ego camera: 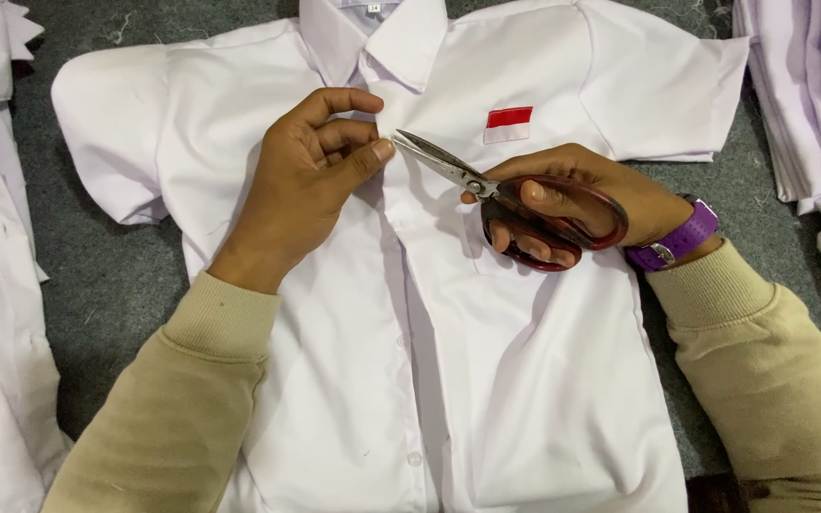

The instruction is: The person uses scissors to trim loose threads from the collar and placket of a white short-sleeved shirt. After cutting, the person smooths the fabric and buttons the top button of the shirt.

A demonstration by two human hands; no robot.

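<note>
Two hands, left hand pinching shirt, right hand gripping scissors

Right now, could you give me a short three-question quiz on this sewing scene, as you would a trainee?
1. True or false: the right hand holds the dark-red-handled metal scissors.
2. What is the left hand pinching? A) the white short-sleeved shirt near its collar B) the purple wristwatch C) the grey carpet
3. What colours is the small chest patch?

Key: 1 true; 2 A; 3 red and white.
</note>
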